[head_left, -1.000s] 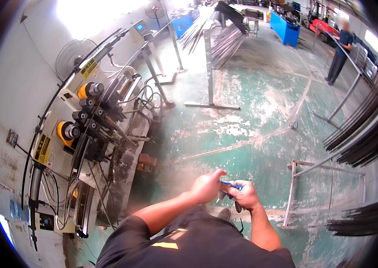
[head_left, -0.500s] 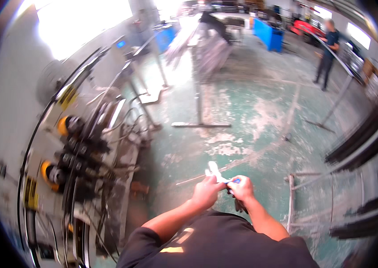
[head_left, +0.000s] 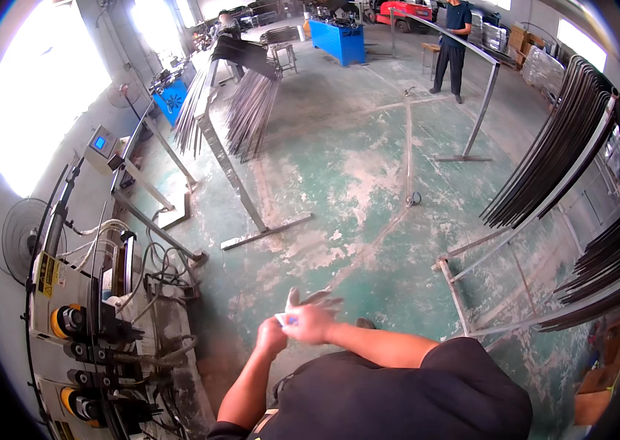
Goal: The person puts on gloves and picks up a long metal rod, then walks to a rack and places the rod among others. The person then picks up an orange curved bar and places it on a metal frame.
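My right hand [head_left: 310, 325]: fingers curled narrow around a pale glove [head_left: 322, 299].
My left hand [head_left: 271, 337]: bent into a loose fist right beside the other; I cannot tell whether its fingers grip anything.
Glove: at my right hand, its fingers sticking out past the far side, above the floor [head_left: 303, 268]; a small blue-and-white patch [head_left: 291, 320] shows between my hands.
Shoe [head_left: 365, 323]: dark, peeking out just past my right forearm [head_left: 379, 345].
Machine [head_left: 68, 359]: fills the floor's left edge near me, with black blocks, yellow-ringed knobs and loose hoses [head_left: 156, 271].
Stand [head_left: 233, 172]: ahead and leftward, its foot bar lying across the floor in the way; long thin strips [head_left: 251, 114] hang from its top.
Rack [head_left: 456, 297]: bars my right side, dark rods [head_left: 548, 150] draped over its upper rail.
Person [head_left: 454, 48]: upright near the floor's far right, beside a long rail [head_left: 445, 33] on legs.
Far edge: a blue cabinet [head_left: 339, 44], then a red forklift [head_left: 405, 12] to its right.
Left wall: a round fan [head_left: 28, 238] behind the machine.
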`<state>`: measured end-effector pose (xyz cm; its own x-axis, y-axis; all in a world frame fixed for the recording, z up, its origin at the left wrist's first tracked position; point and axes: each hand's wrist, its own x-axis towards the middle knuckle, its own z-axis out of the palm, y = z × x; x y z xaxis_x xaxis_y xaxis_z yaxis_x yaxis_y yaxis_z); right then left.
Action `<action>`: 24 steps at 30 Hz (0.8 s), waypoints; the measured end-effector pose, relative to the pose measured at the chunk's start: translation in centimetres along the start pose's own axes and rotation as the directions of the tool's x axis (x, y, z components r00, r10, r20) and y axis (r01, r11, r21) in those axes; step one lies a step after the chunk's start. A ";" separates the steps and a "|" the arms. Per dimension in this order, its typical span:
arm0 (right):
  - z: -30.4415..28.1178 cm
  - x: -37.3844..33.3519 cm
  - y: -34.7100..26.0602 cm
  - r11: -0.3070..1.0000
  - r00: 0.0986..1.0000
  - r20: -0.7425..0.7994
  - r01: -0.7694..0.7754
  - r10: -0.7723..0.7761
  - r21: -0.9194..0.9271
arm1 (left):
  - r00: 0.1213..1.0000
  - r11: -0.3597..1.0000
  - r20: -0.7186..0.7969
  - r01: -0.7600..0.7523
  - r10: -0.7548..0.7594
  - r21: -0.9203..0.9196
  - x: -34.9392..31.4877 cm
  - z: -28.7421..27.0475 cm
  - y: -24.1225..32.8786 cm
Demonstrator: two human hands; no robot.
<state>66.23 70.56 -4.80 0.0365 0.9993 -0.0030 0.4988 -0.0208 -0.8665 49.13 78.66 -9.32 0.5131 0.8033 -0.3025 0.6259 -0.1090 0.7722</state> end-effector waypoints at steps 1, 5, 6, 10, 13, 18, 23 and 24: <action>0.2 -0.2 0.9 0.991 0.999 0.003 0.053 -0.053 -0.121 | 0.974 0.944 0.091 0.224 -0.208 -0.243 1.2 -0.9 -0.3; -1.5 0.6 1.3 0.938 0.956 -0.088 0.255 -0.281 -0.233 | 0.886 0.430 0.346 0.455 -0.310 -0.780 3.8 -3.0 3.5; -2.1 0.9 1.3 0.933 0.940 -0.117 0.290 -0.319 -0.214 | 0.893 0.327 0.399 0.448 -0.208 -0.832 4.3 -3.3 4.9; -4.4 2.0 1.2 0.949 0.930 -0.234 0.236 -0.283 -0.209 | 0.939 0.232 0.159 0.235 -0.304 -0.944 6.7 -1.5 9.4; -5.6 3.3 1.3 0.993 0.933 -0.348 0.115 -0.095 0.039 | 0.973 0.250 0.045 0.102 -0.225 -0.963 6.9 1.0 10.6; -10.5 8.5 0.2 1.000 0.985 -0.174 -0.002 -0.001 -0.016 | 0.987 0.902 -0.157 -0.082 0.016 -0.423 6.2 5.6 9.7; -12.2 9.5 -2.3 0.918 0.938 0.009 0.340 -0.346 -0.205 | 0.965 0.798 0.088 -0.151 0.247 -0.584 7.9 -0.5 12.2; -12.6 9.6 -3.3 0.892 0.917 0.024 0.392 -0.397 -0.224 | 0.983 0.831 0.053 -0.117 0.173 -0.544 8.3 -0.5 10.9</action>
<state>75.86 79.87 4.28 -0.1856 0.9257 0.3295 0.6535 0.3667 -0.6621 59.89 84.43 -3.12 0.6441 0.7402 -0.1931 0.1402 0.1340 0.9810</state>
